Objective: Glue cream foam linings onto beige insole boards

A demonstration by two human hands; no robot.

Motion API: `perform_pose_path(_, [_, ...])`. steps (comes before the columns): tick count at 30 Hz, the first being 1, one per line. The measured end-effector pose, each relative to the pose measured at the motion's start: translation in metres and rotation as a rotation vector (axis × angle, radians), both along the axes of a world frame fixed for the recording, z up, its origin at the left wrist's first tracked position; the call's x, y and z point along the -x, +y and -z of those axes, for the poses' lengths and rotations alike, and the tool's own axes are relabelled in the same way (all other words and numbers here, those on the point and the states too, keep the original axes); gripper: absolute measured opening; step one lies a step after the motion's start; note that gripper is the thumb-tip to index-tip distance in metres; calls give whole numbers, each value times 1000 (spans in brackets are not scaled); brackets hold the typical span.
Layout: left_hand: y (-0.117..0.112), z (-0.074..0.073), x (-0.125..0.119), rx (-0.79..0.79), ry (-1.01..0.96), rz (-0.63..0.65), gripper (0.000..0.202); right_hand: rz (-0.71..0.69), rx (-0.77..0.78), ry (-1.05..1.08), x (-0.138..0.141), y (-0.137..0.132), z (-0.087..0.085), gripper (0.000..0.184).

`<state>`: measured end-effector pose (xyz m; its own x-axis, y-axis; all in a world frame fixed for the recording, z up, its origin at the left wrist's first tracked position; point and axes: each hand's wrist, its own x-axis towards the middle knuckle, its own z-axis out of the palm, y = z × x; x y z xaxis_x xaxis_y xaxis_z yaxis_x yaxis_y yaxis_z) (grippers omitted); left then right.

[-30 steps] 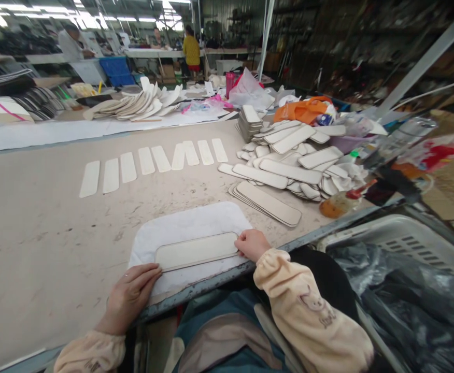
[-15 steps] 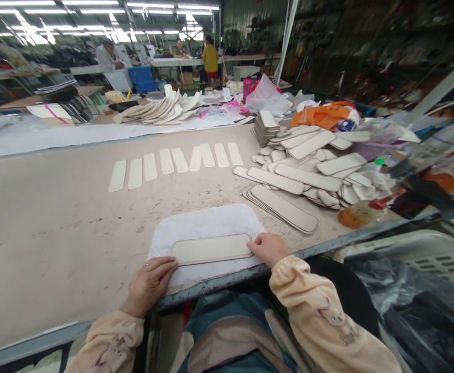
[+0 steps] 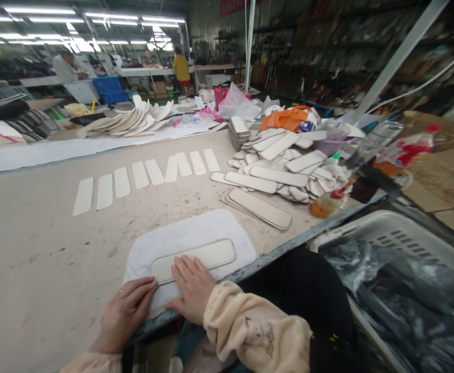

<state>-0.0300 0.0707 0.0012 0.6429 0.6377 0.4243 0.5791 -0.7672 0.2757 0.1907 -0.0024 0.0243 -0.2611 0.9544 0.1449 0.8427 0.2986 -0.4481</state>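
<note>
A long cream rounded strip (image 3: 211, 254) lies on a white pad (image 3: 184, 235) at the table's near edge. My right hand (image 3: 191, 286) lies flat and open on the strip's left part, fingers stretched out. My left hand (image 3: 128, 310) rests open on the pad's left corner, fingertips touching the strip's left end. Neither hand grips anything.
A row of several cream strips (image 3: 145, 175) lies across the table's middle. A heap and stacks of strips (image 3: 277, 166) sit at the right, with an orange glue bottle (image 3: 326, 203) by the edge. A grey basket (image 3: 401, 243) with dark plastic stands at the right. People work far behind.
My right hand slid from the strip's right end to its left part and now lies flat on it. The left hand stayed at the strip's left end.
</note>
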Motion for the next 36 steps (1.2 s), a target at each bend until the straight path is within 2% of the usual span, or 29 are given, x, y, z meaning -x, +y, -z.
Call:
perform_pose_path(7, [-3, -6, -7, 37, -10, -56, 15, 104, 61, -91, -72, -14, 8, 74])
perform_pose_path(9, [-5, -8, -10, 47, -10, -72, 14, 130, 53, -119, -84, -18, 12, 74])
perform_pose_path(13, [-12, -13, -11, 73, -30, -126, 15, 145, 31, -160, -89, -20, 19, 73])
perform_pose_path(16, [-22, -18, -10, 165, -95, -264, 36, 142, 18, -184, -86, -20, 22, 74])
perform_pose_path(18, [-31, -23, -17, 171, -163, -369, 46, 135, 3, -197, -86, -20, 23, 74])
perform_pose_path(20, [-42, -28, -37, 112, -203, -371, 43, 126, -13, -215, -87, -20, 24, 75])
perform_pose_path(22, [-52, -33, -70, 84, -160, -235, 41, 123, -32, -239, -88, -21, 26, 74])
perform_pose_path(25, [-59, -34, -129, 162, 55, -12, 56, 115, -77, -278, -89, -22, 28, 66])
perform_pose_path(28, [-54, -28, -164, 205, 219, -30, 65, 109, -116, -300, -90, -22, 30, 59])
perform_pose_path(29, [-51, -26, -166, 205, 259, -45, 66, 110, -125, -301, -90, -21, 31, 59])
perform_pose_path(31, [-44, -21, -155, 178, 323, -44, 66, 113, -134, -294, -90, -21, 31, 60])
perform_pose_path(36, [-23, -14, -81, 70, 415, -31, 62, 123, -78, -250, -87, -21, 25, 71])
